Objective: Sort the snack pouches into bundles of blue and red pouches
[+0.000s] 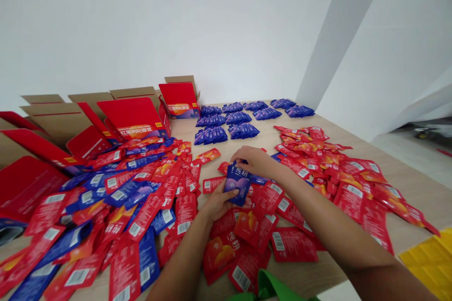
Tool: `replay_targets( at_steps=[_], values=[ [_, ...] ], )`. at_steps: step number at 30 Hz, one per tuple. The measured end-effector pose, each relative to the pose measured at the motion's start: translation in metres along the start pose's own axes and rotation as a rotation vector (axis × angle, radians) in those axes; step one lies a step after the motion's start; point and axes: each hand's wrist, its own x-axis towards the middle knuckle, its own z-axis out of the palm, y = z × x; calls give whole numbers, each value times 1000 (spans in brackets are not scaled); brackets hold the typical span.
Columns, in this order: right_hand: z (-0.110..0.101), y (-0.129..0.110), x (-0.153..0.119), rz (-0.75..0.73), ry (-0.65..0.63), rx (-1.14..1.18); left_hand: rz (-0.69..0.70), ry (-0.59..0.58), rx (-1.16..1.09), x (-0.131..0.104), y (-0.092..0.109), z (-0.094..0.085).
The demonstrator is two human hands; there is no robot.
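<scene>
A blue pouch (238, 184) with pale purple fruit printed on it is held upright over the middle of the table. My left hand (219, 202) grips its lower left side, the thumb across the front. At its top edge my right hand (251, 159) is closed with bent fingers; the blue pouch's upper end is partly hidden behind them. Beneath both hands lie loose red pouches (249, 225), some with barcodes facing up. Whether another pouch sits behind the held one, I cannot tell.
Mixed red and blue pouches (141, 188) heap on the left, in front of opened red cartons (132, 115). Several fanned stacks of blue pouches (243, 130) stand at the back. A red pouch pile (328, 164) lies right. Something yellow (431, 258) borders the table's right corner.
</scene>
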Motion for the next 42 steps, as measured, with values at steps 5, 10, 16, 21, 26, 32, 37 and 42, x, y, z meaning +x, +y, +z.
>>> replay_targets(
  at_steps=[5, 10, 16, 21, 26, 32, 37, 42],
  values=[
    [22, 13, -14, 326, 346, 269, 68, 99, -9, 3, 1, 8],
    [62, 3, -22, 554, 466, 898, 74, 98, 5, 3, -6, 10],
    [70, 4, -19, 608, 473, 1045, 39, 25, 68, 1, -13, 11],
    [57, 9, -16, 481, 433, 427, -5, -10, 99, 1, -12, 12],
    [43, 14, -14, 492, 250, 5, -4, -51, 115, 2, -10, 5],
    [34, 12, -17, 419, 144, -12, -68, -56, 67, 1, -7, -2],
    [42, 9, -13, 488, 184, 546, -94, -138, 31, 0, -5, -7],
    [42, 32, -20, 608, 208, 599, 31, 29, -49, 2, -4, -10]
  ],
)
